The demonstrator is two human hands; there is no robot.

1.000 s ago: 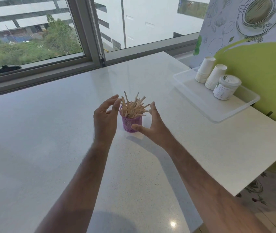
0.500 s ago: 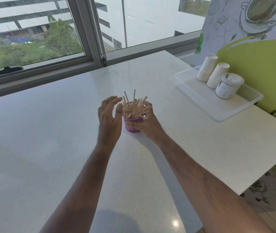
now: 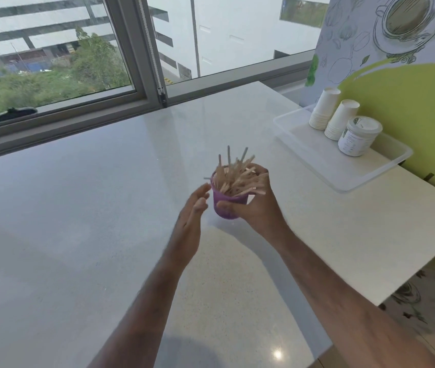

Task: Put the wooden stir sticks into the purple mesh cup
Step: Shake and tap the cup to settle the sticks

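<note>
1. Wooden stir sticks (image 3: 237,176) sit bunched in the purple mesh cup (image 3: 224,205), too many and too blurry to count; one cup.
2. Right hand (image 3: 258,205) has its grip wrapped round the cup, apparently just above the bench (image 3: 78,221).
3. Left hand (image 3: 192,211) hovers beside it, fingers relaxed, holding nothing.
4. Looks basically done; next is probably setting it down steady.
5. Tray (image 3: 343,179) on the right: two paper cup stacks (image 3: 322,110), one lidded jar (image 3: 358,136).

white speckled counter (image 3: 78,221) under a wide window (image 3: 51,49), green illustrated wall (image 3: 410,88) right
</note>
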